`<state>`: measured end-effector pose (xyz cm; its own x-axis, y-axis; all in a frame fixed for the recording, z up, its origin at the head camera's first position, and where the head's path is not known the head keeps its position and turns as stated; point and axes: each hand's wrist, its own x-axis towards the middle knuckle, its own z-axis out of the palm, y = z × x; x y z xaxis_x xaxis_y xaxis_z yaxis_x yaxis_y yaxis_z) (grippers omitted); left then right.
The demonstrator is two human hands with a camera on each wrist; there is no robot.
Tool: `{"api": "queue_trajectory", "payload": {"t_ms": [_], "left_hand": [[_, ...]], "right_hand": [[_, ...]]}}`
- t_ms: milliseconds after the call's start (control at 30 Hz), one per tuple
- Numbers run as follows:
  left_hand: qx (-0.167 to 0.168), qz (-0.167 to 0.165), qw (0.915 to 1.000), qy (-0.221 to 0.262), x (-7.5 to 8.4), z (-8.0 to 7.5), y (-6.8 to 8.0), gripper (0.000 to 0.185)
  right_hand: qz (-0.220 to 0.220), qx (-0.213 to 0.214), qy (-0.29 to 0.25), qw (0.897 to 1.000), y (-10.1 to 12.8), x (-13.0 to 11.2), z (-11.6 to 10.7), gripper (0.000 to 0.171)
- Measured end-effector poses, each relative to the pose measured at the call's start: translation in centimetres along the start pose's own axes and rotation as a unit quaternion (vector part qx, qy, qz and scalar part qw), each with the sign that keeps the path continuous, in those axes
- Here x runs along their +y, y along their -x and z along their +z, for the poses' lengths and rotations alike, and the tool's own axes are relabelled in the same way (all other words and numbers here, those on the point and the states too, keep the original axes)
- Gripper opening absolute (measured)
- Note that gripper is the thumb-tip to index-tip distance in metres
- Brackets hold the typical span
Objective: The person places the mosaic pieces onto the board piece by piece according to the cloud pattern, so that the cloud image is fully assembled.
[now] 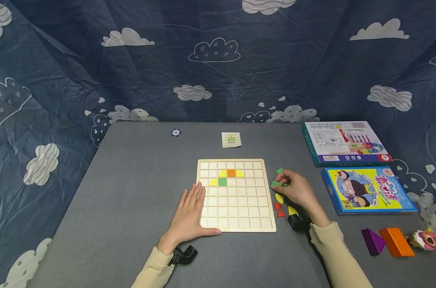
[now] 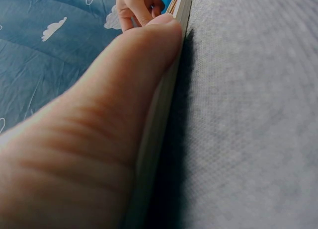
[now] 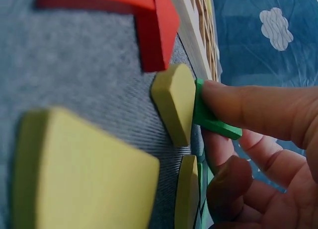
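Because your right hand [image 1: 297, 191] curls over the loose pieces beside the board, most of the green piece [image 1: 275, 184] it pinches is hidden from the head camera; only an edge pokes out at the fingertips. The right wrist view shows that green piece [image 3: 211, 120] better: a thin, flat, painted slab held between thumb and fingers [image 3: 258, 107], with blunt yellow pieces [image 3: 175, 102] just beside it and a red piece [image 3: 154, 25] cut off at the top. A second green piece [image 1: 279, 171] lies near the knuckles.

Your left hand [image 1: 190, 214] lies open and flat, fingers straight, on the lower left corner of the wooden grid board [image 1: 253, 200]. Its wrist camera is nearly filled by the thumb [image 2: 99, 124], blurred, pressed along the board's pale edge [image 2: 154, 134] on the grey felt-like table [image 2: 248, 119].

On the board sit an orange square [image 1: 231, 173] and a green square [image 1: 222, 182] among yellow curved pieces.
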<state>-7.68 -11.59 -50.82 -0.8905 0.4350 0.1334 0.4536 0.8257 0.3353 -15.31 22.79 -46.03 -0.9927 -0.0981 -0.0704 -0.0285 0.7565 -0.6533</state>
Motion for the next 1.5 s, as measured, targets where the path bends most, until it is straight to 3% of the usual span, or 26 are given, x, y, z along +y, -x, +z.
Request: {"api": "queue_trajectory", "payload": {"t_ms": [367,767,1067,1500], "left_hand": [[-0.002,-0.001,1.0,-0.001,0.0,0.0,0.0,0.129],[-0.002,0.001,1.0,-0.002,0.0,0.1,0.0,0.129],[-0.006,-0.004,0.9999,-0.01,0.1,-0.1,0.0,0.129],[-0.009,-0.007,0.9999,-0.011,0.1,-0.1,-0.1,0.129]], "right_hand": [[-0.065,0.057,-0.034,0.996,-0.1,-0.2,0.7,0.015],[-0.081,-0.001,-0.073,0.994,-0.9,-3.0,2.5,0.018],[-0.118,-0.005,-0.076,0.99,-1.6,-5.2,4.0,0.007],[-0.1,-0.016,-0.07,0.992,-2.3,-7.0,5.7,0.004]]}}
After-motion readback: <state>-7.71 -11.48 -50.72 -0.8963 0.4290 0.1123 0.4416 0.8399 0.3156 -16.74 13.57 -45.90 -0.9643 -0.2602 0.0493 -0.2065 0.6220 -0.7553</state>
